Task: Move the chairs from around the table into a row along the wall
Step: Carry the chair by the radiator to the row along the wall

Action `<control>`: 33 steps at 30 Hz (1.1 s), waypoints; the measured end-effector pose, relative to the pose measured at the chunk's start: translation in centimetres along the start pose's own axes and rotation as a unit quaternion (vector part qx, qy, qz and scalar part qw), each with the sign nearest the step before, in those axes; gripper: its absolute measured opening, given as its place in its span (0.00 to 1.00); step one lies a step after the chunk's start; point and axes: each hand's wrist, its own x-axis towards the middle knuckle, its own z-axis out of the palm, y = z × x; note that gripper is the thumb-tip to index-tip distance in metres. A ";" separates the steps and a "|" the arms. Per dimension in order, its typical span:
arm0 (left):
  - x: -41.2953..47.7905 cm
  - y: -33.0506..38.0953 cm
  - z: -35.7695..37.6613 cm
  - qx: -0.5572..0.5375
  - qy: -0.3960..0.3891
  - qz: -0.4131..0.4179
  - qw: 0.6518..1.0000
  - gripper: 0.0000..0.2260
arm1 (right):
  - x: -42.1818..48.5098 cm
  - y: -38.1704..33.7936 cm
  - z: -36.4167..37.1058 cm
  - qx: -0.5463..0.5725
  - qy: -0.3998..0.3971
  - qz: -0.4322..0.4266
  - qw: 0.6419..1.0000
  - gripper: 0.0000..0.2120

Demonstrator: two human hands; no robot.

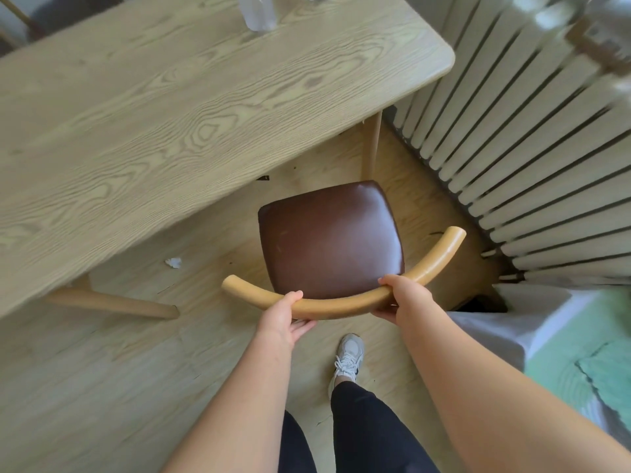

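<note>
Left hand (285, 319) and right hand (401, 297) both have fingers clamped on the chair (331, 240) backrest, near the table (170, 114) corner.

Both bare forearms (239, 387) reached forward and down from the lower edge of the view, drawing slightly together toward the hands. The left grip (285, 317) held the curved chair back (341, 308) from its near side, with the thumb lying over the top and the fingers (304, 325) curled beneath. The right grip (401, 295) clasped the same rail further right, thumb on top, fingers wrapped underneath. The two grips sat apart, both wrists roughly straight. Between the arms, one leg (362, 414) stood forward.
</note>
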 end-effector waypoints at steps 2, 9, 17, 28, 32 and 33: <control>-0.6 0.4 -1.4 0.007 -0.007 0.011 1.000 0.17 | -1.2 0.9 0.4 0.000 -0.003 0.000 1.000 0.14; -2.6 1.5 -6.6 0.067 -0.030 0.036 0.997 0.23 | -5.8 5.5 1.8 0.005 0.008 0.008 1.000 0.22; -4.2 1.4 -17.1 0.076 -0.057 0.044 0.995 0.25 | -11.4 14.8 5.1 0.034 0.025 0.018 0.999 0.25; -6.5 0.5 -28.8 0.015 -0.020 0.071 0.997 0.21 | -17.1 22.1 10.0 -0.017 -0.037 0.001 0.999 0.18; -7.3 -1.6 -32.9 -0.036 0.010 0.088 0.995 0.24 | -18.3 24.6 11.6 -0.081 -0.062 0.001 0.995 0.21; -7.6 -2.3 -33.9 -0.049 0.016 0.092 0.994 0.24 | -18.5 25.2 12.0 -0.092 -0.066 -0.006 0.994 0.21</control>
